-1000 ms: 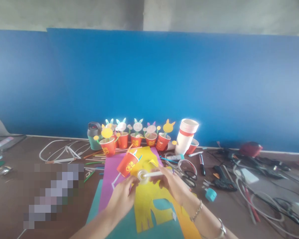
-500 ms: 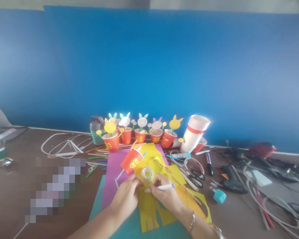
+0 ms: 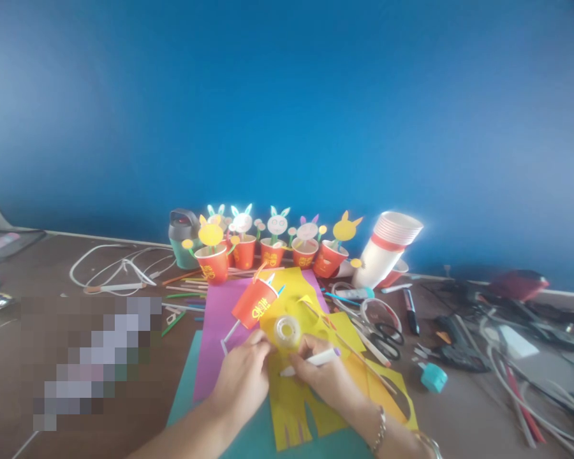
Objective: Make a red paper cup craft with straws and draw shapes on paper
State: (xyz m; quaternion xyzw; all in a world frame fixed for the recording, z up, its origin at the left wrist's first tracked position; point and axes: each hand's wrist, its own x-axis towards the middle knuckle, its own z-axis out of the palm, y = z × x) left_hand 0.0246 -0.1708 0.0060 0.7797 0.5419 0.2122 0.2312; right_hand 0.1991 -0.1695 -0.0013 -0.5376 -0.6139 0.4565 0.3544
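Note:
My right hand (image 3: 323, 370) is closed around a white marker (image 3: 319, 358) with a purple end, its tip down at the yellow paper (image 3: 287, 408). My left hand (image 3: 243, 370) has its fingers bent together at the left edge of that paper, pressing on it; the fingertips are partly hidden. Just beyond both hands lies a clear tape roll (image 3: 278, 330). Beside it a red paper cup (image 3: 253, 303) rests tilted on purple paper (image 3: 211, 344), with coloured strips sticking out of its mouth. Slots are cut in the yellow paper's near edge.
Several red cups (image 3: 213, 264) with paper animal heads line the wall, beside a stack of white cups (image 3: 382, 252). On the right are black scissors (image 3: 387, 341), a black marker (image 3: 410, 311), a glue gun (image 3: 459, 344), a teal block (image 3: 433, 377) and cables. Coloured sticks lie left.
The view has tilted down and shifted slightly. The marker in my right hand has moved a little lower over the yellow paper. My left hand stays at the paper's edge.

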